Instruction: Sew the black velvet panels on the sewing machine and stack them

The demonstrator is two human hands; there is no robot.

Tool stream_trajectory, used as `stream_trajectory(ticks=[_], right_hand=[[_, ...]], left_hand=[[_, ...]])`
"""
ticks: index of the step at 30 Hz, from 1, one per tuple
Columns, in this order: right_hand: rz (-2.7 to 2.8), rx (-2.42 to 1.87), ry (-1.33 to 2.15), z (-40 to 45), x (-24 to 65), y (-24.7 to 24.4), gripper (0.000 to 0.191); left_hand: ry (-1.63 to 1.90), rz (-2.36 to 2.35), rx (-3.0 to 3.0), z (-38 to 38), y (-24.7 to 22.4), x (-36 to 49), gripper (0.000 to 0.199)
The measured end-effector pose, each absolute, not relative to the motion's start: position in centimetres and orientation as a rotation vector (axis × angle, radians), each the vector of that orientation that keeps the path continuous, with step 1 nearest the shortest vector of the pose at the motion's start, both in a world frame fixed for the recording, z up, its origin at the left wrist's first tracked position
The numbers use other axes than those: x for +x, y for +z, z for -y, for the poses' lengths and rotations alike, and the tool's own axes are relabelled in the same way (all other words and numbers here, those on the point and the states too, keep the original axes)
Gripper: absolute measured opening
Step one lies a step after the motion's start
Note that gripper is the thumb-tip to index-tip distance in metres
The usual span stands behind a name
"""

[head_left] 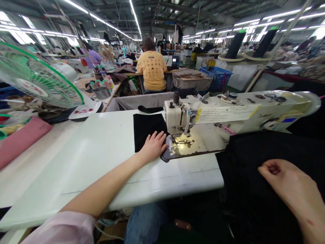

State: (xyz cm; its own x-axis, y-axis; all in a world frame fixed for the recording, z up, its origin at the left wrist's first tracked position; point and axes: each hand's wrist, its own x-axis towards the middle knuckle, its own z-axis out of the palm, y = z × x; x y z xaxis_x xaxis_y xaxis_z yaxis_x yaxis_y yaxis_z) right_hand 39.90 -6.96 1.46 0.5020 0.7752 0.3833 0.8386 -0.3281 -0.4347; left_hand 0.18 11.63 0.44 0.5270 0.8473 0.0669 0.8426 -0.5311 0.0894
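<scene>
At the centre of the frame, a black fabric piece [146, 127] is lying flat on the white table [101, 145], just left of the head of the sewing machine [259, 105]. A dark strip [150, 109] is lying beyond its far edge. Bare metal is showing on the lit bed plate [204, 134], so stitching does not appear to be running. No finished seam is showing on the piece; whether any is done, black on black, cannot be told. Toward the right edge, black cloth [243, 152] is hanging over the table in bulk; whether it is finished or waiting is not showing.

The hands are standing well apart. The left hand [153, 146] is pressing palm down on the piece, fingers spread, forearm reaching up from lower left. The right hand [285, 174] is curling over the cloth, thumb near forefinger; whether it is pinching fabric cannot be told.
</scene>
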Motion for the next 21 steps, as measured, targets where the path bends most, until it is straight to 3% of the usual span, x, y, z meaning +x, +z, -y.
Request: stream_trajectory(ticks=[4, 7, 11, 12, 13, 15, 17, 19, 21], right_hand=[[1.033, -2.149, -0.108, 7.8, 39.5, 3.6, 0.013], [1.012, -1.961, 0.074, 8.9, 37.0, 5.2, 0.011], [1.334, -1.575, 0.827, 8.6, 29.6, 6.4, 0.024], [1.343, -1.467, 1.024, 8.1, 27.7, 6.5, 0.025], [1.294, -1.379, 1.181, 7.4, 25.9, 6.6, 0.025], [1.209, -1.219, 1.363, 6.2, 23.5, 6.5, 0.027], [1.132, -1.126, 1.355, 5.6, 22.4, 6.4, 0.031], [1.143, -1.061, 1.184, 6.0, 21.7, 6.2, 0.042], [1.306, -1.033, 0.950, 7.1, 20.7, 5.8, 0.077]], left_hand=[[0.224, -1.625, 2.672, -12.0, 1.6, -0.8, 0.045], [0.344, -1.178, 2.728, -8.5, 2.9, 0.0, 0.042], [0.566, -0.434, 2.535, -2.1, 4.7, 2.9, 0.091], [0.627, -0.350, 2.462, -1.1, 5.0, 3.6, 0.095], [0.698, -0.307, 2.383, -0.5, 5.3, 4.1, 0.088], [0.887, -0.355, 2.199, -0.4, 5.7, 4.9, 0.048], [1.068, -0.573, 2.035, -1.5, 6.2, 4.9, 0.018], [1.159, -0.827, 1.985, -2.9, 6.9, 4.4, 0.012], [1.163, -0.997, 2.072, -3.7, 8.0, 3.6, 0.010]])
